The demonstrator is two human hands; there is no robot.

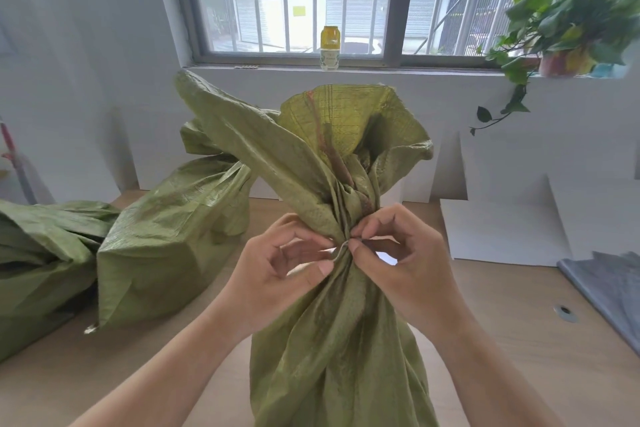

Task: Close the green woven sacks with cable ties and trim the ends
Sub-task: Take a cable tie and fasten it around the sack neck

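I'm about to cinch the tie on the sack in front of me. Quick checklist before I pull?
1. Front sack neck gathered into one bunch: ok.
2. Cable tie sitting at the gathered neck: ok, a pale strip shows between the thumbs.
3. Tail threaded through the lock: cannot tell, the fingers hide it.
4. Grip: ok, left hand and right hand both pinch at the tie.
5. Sack standing upright on the table: ok.
6. Something to trim the end with: not ok, none in view.
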